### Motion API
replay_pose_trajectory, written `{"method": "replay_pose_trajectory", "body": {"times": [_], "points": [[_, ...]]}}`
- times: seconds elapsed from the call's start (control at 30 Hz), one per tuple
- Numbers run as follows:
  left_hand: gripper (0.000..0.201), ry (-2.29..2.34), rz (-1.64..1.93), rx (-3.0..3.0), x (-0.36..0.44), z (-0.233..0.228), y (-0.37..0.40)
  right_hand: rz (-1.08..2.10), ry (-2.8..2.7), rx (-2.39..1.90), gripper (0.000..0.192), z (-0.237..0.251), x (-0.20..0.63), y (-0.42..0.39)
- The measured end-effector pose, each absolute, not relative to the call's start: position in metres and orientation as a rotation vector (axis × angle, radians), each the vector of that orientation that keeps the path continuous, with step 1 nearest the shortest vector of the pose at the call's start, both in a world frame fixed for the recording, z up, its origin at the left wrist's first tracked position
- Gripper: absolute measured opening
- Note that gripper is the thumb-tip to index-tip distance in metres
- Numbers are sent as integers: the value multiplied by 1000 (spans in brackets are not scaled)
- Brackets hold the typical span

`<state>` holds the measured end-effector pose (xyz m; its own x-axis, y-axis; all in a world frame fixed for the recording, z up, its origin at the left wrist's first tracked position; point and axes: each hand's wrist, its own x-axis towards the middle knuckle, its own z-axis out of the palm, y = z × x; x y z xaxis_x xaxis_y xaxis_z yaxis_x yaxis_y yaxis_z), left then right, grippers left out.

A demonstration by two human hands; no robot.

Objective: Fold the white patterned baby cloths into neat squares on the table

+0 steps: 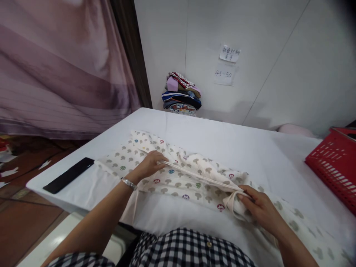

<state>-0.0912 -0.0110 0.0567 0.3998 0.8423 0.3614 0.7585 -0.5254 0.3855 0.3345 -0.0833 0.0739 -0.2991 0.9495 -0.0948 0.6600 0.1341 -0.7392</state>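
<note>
A cream cloth printed with small mushrooms (191, 174) lies spread across the white table (230, 144) in front of me. My left hand (150, 165), with a silver watch on the wrist, pinches a folded edge of the cloth near its left part. My right hand (257, 207) grips the same edge at the lower right, so the hem runs taut between both hands. The cloth's right end trails off toward the lower right corner.
A black phone (69, 175) lies at the table's left corner. A red plastic basket (336, 167) stands at the right edge. A pile of folded clothes (182, 94) sits against the white wall behind. A purple curtain (55, 66) hangs at left.
</note>
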Motion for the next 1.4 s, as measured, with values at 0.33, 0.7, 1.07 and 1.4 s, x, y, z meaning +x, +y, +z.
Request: {"method": "replay_pose_trajectory", "body": {"times": [0.33, 0.7, 1.07, 1.4], "points": [[29, 1408, 669, 2328, -90, 69, -13, 1008, -2026, -1533, 39, 72, 336, -79], [31, 1548, 827, 2405, -84, 88, -13, 909, -1949, -1534, 30, 88, 334, -68], [23, 1626, 786, 2436, -84, 94, -17, 954, -1879, -1537, 28, 88, 347, -52], [21, 1530, 948, 2531, -52, 117, -15, 534, -1767, -1590, 27, 107, 369, 4]]}}
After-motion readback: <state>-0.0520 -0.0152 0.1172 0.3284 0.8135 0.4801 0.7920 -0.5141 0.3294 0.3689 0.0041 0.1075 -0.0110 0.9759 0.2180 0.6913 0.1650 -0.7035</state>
